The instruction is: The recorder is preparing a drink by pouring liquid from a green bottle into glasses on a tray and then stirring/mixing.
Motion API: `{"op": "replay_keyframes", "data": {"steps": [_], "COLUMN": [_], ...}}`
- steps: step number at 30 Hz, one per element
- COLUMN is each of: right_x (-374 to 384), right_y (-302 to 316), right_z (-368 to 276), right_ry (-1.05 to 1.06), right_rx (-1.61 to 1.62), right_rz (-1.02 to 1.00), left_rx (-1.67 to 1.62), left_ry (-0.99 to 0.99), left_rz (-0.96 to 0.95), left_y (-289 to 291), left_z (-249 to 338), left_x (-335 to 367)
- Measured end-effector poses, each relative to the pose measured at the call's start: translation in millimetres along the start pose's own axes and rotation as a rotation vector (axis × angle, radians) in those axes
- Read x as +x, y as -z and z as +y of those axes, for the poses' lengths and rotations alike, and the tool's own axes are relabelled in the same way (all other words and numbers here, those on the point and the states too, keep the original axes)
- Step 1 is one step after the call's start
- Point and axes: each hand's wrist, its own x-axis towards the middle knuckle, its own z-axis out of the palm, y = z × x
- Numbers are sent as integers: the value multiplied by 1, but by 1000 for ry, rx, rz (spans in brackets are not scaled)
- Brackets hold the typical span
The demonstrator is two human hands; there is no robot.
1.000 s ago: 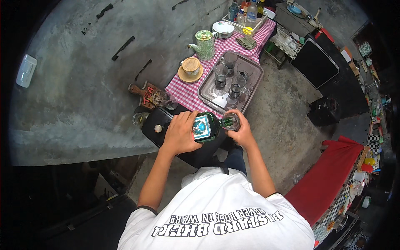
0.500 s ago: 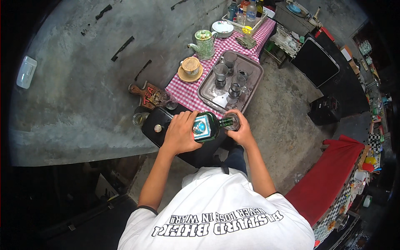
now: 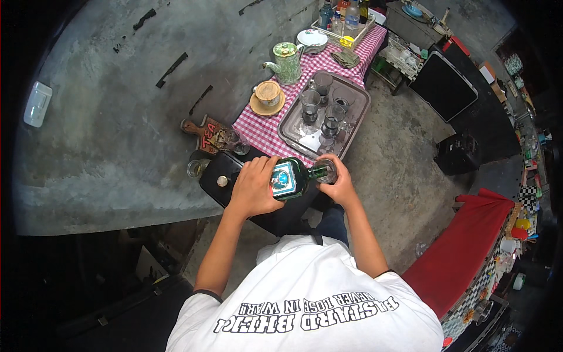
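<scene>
My left hand [image 3: 255,186] is wrapped round a dark green glass bottle [image 3: 301,179] with a blue and white label. The bottle is tipped on its side, its neck pointing right into the mouth of a clear drinking glass [image 3: 328,164]. Fingers and thumb of my right hand [image 3: 342,182] close round that glass. Whether liquid is flowing I cannot tell. Below both hands is a black surface [image 3: 214,186], where a small pale round cap [image 3: 222,181] lies left of my left hand.
Beyond my hands, a grey tray [image 3: 293,136] bearing several glass mugs stands on a pink checked tablecloth [image 3: 251,124]. Left of it are a lidded cup [image 3: 268,94], a green teapot [image 3: 287,67] and a wooden board [image 3: 212,134]. A glass [image 3: 196,168] stands by the black surface's left edge.
</scene>
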Motion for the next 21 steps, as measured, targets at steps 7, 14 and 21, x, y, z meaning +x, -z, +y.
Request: {"op": "replay_keyframes", "data": {"steps": [7,14,21], "right_x": [0,0,0], "right_y": [1,0,0], "right_z": [1,1,4], "right_ry": [-31,-21,-22], "right_rx": [40,27,35], "right_rz": [-23,-23,-26], "left_rx": [-8,0,1], "left_ry": [1,-7,-5], "left_rz": [2,6,4], "left_y": [0,-1,0], "left_z": [0,-2,-1], "left_x": [0,-1,0]}}
